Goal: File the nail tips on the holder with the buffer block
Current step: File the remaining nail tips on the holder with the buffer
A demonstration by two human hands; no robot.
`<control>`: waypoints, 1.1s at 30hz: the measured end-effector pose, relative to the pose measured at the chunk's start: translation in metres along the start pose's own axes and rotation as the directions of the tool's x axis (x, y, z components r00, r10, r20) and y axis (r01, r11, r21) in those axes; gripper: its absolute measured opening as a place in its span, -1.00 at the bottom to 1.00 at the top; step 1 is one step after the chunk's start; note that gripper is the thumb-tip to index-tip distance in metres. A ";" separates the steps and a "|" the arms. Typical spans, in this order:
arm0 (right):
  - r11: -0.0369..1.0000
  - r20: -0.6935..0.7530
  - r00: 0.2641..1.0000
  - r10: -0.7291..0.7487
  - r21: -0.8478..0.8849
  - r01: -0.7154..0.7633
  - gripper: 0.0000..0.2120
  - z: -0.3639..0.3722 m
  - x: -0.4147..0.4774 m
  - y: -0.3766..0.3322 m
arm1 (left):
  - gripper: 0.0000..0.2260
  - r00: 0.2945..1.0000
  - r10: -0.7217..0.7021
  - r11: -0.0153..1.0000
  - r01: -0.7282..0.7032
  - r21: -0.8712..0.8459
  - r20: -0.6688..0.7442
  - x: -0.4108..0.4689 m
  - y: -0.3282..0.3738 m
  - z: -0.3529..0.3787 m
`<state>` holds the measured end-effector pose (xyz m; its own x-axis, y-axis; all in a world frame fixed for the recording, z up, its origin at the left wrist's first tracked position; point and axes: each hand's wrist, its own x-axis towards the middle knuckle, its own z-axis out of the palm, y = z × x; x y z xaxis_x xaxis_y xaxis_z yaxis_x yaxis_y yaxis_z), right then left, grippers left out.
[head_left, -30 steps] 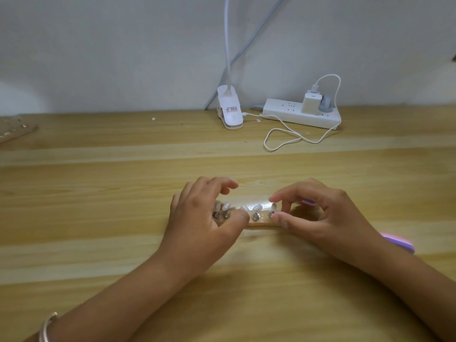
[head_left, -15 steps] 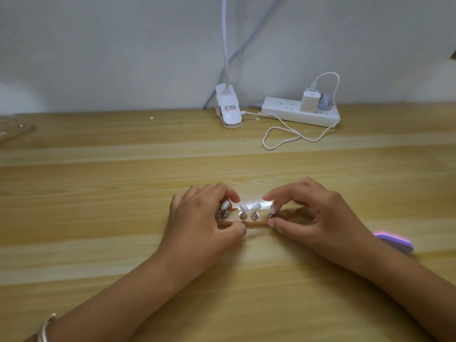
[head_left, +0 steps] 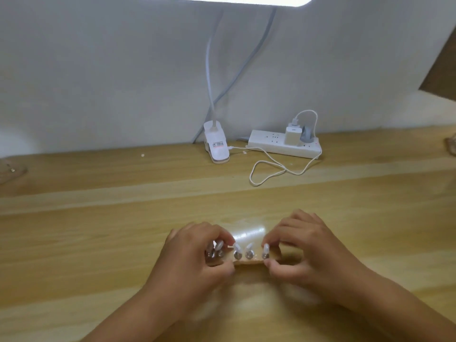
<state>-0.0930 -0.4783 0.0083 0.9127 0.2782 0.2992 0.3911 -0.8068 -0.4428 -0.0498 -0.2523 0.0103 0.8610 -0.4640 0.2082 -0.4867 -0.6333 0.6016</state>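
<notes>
Both hands have closed in on the holder [head_left: 246, 261], mid-desk [head_left: 98, 243]. The left hand [head_left: 197, 265] pinches its left end and the right hand [head_left: 311, 253] its right end. The nail tips [head_left: 249, 248] stand on it. The buffer block has dropped from sight, so filing likely hasn't started.

Left hand [head_left: 195, 265], right hand [head_left: 311, 255] bare; both forearms [head_left: 138, 314] bare to frame edge.

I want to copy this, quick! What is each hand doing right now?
Left hand: closed, gripping the left end of the nail tip holder.
Right hand: closed, pinching its right end.
</notes>
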 end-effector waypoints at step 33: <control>0.260 -0.476 0.258 0.841 -0.062 -0.964 -0.62 -0.185 -0.019 0.349 | -0.67 0.880 0.429 0.872 -0.462 0.159 0.202 0.218 0.216 0.274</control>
<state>0.0046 -0.8609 0.0044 0.5075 -0.8549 0.1074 -0.7850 -0.5102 -0.3513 -0.0080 -0.6599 -0.0251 0.5192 -0.8054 0.2859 -0.8460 -0.4369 0.3057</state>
